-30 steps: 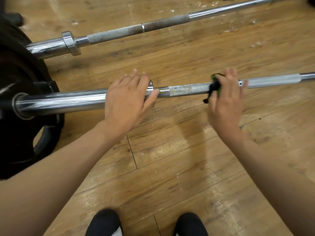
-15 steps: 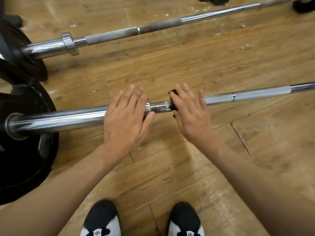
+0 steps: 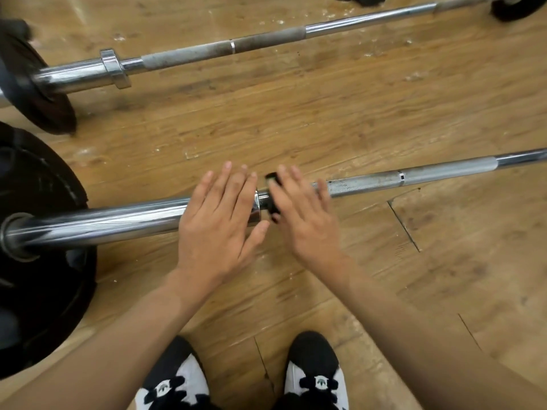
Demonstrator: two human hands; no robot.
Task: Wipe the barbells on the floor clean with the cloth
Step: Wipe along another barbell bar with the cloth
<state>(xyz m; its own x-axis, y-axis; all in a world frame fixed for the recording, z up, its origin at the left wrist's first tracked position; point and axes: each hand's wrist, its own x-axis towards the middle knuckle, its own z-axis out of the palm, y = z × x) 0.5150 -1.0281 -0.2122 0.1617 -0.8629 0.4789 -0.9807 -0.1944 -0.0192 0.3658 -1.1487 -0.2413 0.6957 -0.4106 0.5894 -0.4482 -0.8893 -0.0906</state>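
Note:
The near barbell [image 3: 414,179] lies across the wooden floor, its chrome sleeve [image 3: 103,223] running left into a black plate [image 3: 38,261]. My left hand [image 3: 219,220] rests flat on the sleeve beside the collar, fingers straight. Just right of the collar, my right hand [image 3: 307,220] presses a dark cloth [image 3: 270,176] onto the bar with straight fingers; only the cloth's edges show around the hand. A second barbell [image 3: 266,42] lies farther away, with a grey, dirty grip.
The far barbell carries a black plate [image 3: 26,84] at the left. Another dark wheel-like object [image 3: 515,4] sits at the top right. My two black-and-white shoes [image 3: 177,380] stand close to the near bar. White flecks dot the floor between the bars.
My right hand has slid the cloth leftwards along the near bar, from the knurled grip to the collar beside my left hand. The left hand has stayed on the sleeve.

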